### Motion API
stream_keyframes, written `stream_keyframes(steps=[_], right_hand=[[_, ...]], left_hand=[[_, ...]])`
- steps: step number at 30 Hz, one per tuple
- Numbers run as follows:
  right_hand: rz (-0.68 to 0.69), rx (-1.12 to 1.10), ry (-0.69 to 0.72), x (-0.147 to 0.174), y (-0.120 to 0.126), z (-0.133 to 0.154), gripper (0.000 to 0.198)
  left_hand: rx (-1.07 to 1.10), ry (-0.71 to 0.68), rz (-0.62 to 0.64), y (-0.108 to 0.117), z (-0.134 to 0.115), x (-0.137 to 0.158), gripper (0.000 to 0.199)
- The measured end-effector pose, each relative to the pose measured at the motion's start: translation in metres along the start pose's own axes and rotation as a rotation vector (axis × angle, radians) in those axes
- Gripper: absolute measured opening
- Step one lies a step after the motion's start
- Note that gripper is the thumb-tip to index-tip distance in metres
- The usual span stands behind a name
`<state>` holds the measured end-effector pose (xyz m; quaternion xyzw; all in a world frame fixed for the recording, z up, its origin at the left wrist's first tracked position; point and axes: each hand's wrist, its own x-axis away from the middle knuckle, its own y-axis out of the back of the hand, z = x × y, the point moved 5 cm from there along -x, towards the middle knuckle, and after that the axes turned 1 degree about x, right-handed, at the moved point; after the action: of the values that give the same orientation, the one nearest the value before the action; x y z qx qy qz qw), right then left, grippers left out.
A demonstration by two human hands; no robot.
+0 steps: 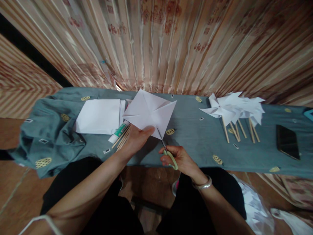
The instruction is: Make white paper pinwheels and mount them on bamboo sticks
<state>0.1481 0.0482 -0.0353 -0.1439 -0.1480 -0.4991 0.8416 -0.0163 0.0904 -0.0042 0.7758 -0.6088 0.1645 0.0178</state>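
Centre frame: your left hand (137,139) pinches the creased paper square (150,107), your right hand (179,159) grips scissors (165,151); an overlong snip could split the square's middle.

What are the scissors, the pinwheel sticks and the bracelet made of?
Scissors: thin grey blades, probably metal; smooth, pale green handles, likely plastic.
Pinwheel sticks: probably bare wood, since they're pale tan and dull.
Bracelet: silvery and shiny, so likely metal, though I can't be sure.
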Motion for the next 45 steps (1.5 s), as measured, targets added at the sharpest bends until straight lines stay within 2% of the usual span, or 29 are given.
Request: stream_keyframes(steps=[3, 8, 11, 14, 29, 33, 40, 45], right_hand=[[-0.001, 0.003, -0.002, 0.0, 0.0, 0.0, 0.036], [0.014, 0.041, 0.037, 0.001, 0.0, 0.002, 0.042], [0.036, 0.093, 0.081, 0.002, 0.001, 0.006, 0.046], [0.051, 0.137, 0.101, 0.002, 0.002, 0.007, 0.048], [0.038, 0.071, 0.01, -0.001, 0.002, 0.002, 0.048], [0.017, 0.055, 0.007, -0.001, 0.002, 0.001, 0.049], [0.006, 0.074, 0.09, 0.0, 0.002, 0.004, 0.048], [-0.002, 0.04, 0.069, -0.001, 0.002, 0.003, 0.046]], left_hand=[[-0.168, -0.111, -0.056, 0.002, -0.006, 0.0, 0.024], [-0.21, -0.168, 0.023, -0.002, -0.005, -0.001, 0.034], [-0.217, -0.18, 0.065, -0.005, -0.003, 0.001, 0.041], [-0.236, -0.177, 0.104, -0.008, -0.003, 0.003, 0.04], [-0.211, -0.19, 0.092, -0.007, -0.004, 0.002, 0.042], [-0.21, -0.182, 0.08, -0.007, -0.003, 0.003, 0.04], [-0.304, -0.137, 0.128, -0.012, -0.008, 0.011, 0.02], [-0.291, -0.136, 0.131, -0.013, -0.007, 0.011, 0.02]])
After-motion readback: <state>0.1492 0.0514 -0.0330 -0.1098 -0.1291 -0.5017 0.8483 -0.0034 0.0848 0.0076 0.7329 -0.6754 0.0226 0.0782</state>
